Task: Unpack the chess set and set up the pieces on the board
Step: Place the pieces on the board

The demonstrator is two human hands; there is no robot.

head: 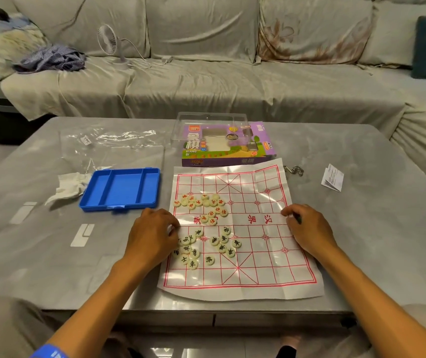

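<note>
Head view: pieces tipped out in two heaps, none on their points yet.

From the left, the blue tray [120, 188] sits emptied on the table [39, 254], just beside the board sheet [243, 288]. The left hand [152, 235] rests at the sheet's left edge, fingers curled onto the black-marked pieces [201, 248]; whether it pinches one, I cannot tell. Above them, the red-marked pieces [201, 206] lie clustered. The right hand [307, 229] has its fingers bent at the right edge, seemingly pressing the sheet down; its grip is unclear too. Risks, as I judge them: the sheet is thin and creased, so a dragged hand could shift it and scatter both heaps. Discs near the left margin might slide off onto the table.
</note>
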